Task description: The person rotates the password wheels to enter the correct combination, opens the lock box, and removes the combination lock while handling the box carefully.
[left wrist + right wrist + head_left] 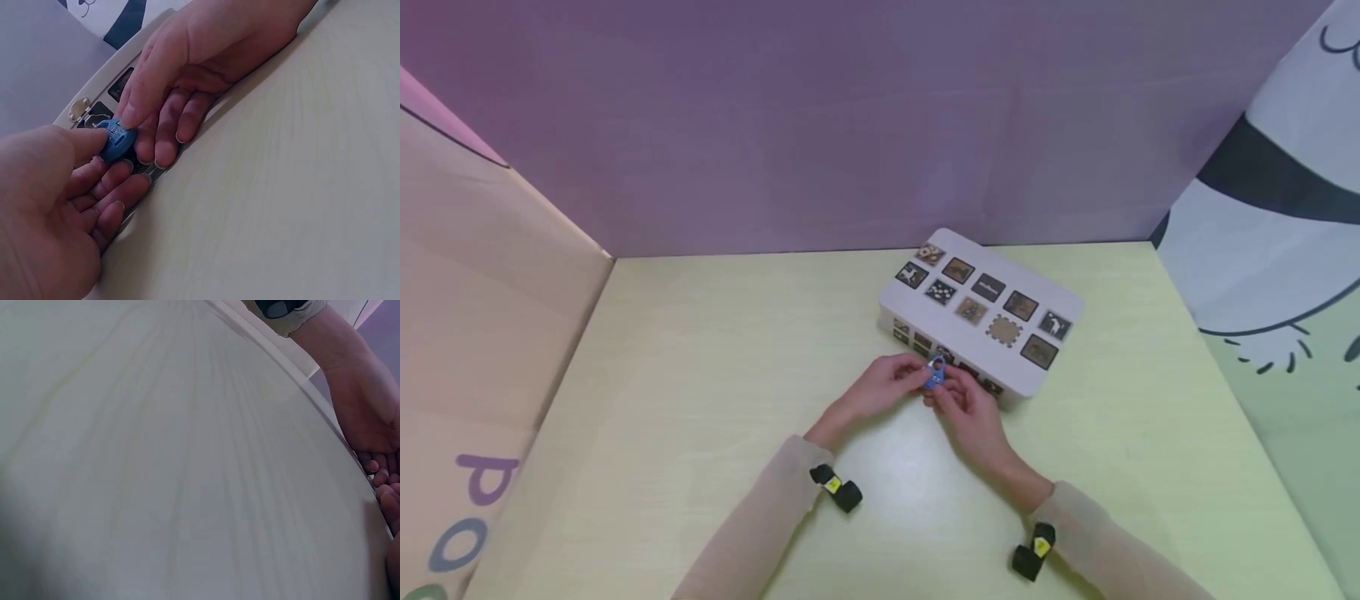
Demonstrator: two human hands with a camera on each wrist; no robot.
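A small blue combination padlock with number dials is held between both hands, right at the front side of a white box printed with square pictures. My left hand pinches the padlock from the left with thumb and fingers. From the other side my right hand grips it, the thumb on its dial face. Close behind the padlock, in the left wrist view, a metal clasp shows on the box's side. The right wrist view has the left hand at its right edge, with the padlock out of sight.
The box stands at an angle on a pale wooden table, near the purple back wall. Printed panels flank the table on both sides. Black wrist cameras are strapped over the sleeves.
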